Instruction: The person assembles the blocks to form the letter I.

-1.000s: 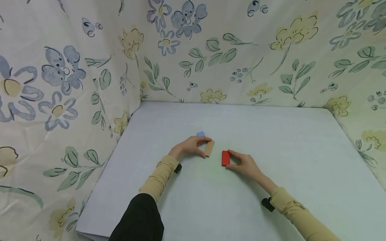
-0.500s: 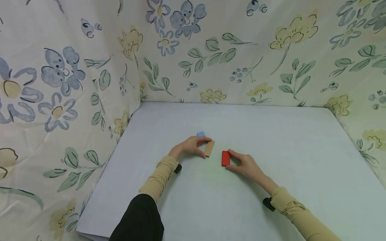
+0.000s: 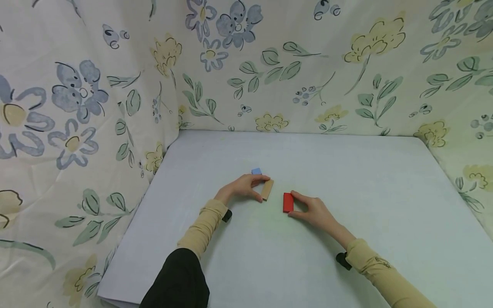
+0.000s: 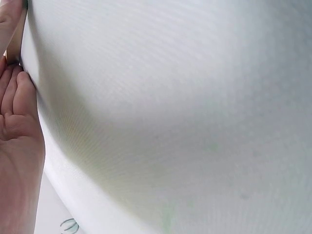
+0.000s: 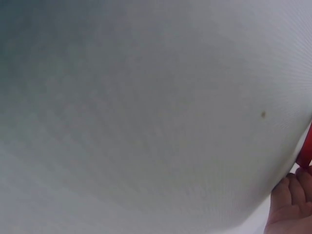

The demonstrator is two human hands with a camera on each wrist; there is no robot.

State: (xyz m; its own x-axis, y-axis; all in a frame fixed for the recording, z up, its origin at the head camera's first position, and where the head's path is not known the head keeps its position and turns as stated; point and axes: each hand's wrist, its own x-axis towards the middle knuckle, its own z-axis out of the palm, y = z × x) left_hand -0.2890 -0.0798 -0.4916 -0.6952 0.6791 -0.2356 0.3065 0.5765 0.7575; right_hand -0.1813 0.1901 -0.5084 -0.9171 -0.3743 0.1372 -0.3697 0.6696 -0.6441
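Near the middle of the white table, my left hand (image 3: 243, 187) pinches a natural-wood block (image 3: 267, 190) by its two ends, between thumb and fingers. The block lies slightly slanted. To its right, my right hand (image 3: 313, 210) holds a red block (image 3: 288, 202) the same way, thumb at the near end and a finger at the far end. A gap of bare table separates the two blocks. Just behind the left fingers sits a small blue block (image 3: 256, 171), partly hidden by that hand. The left wrist view catches the wooden block (image 4: 16, 41) at its edge; the right wrist view, the red block (image 5: 305, 151).
A white tabletop (image 3: 346, 171) spreads around both hands. Floral cloth (image 3: 289, 85) hangs behind it and along both sides. Each wrist carries a small black device, one of them below the right sleeve (image 3: 366, 256).
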